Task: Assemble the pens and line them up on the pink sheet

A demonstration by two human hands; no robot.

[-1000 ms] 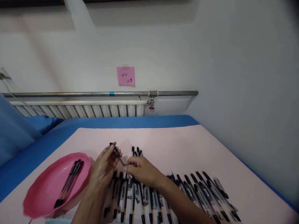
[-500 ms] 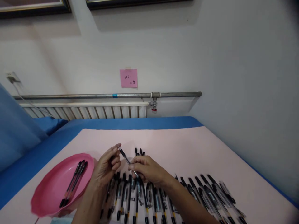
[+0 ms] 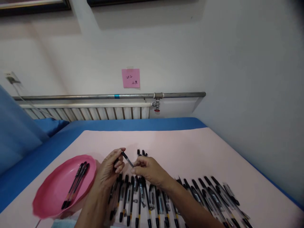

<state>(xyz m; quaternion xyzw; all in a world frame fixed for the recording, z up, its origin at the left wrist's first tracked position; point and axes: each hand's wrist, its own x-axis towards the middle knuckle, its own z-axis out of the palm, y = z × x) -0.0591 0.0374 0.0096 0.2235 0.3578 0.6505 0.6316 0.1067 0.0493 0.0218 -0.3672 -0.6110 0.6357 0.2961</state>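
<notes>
A clear-barrelled pen (image 3: 128,159) with a black grip section slants between my two hands above the pink sheet. My left hand (image 3: 110,166) is closed, its thumb and forefinger at the pen's upper end; a small dark bit shows among its curled fingers, too hidden to name. With thumb and fingers my right hand (image 3: 150,171) pinches the lower part of the barrel. Below both hands lie rows of black-capped pens (image 3: 146,198), with small clear and black pieces among them. Just beyond my right hand, a few more dark pen ends (image 3: 143,152) stick out.
A pink scalloped dish (image 3: 47,190) on the left holds several pens (image 3: 76,185). To the right of my forearm lies another group of pens (image 3: 213,198). A pink sheet (image 3: 180,145) covers the blue surface (image 3: 142,125), with a radiator (image 3: 106,112) and wall behind.
My right hand has shifted slightly up the pen, closer to my left hand, and less of the barrel shows. My left hand has moved a little to the right.
</notes>
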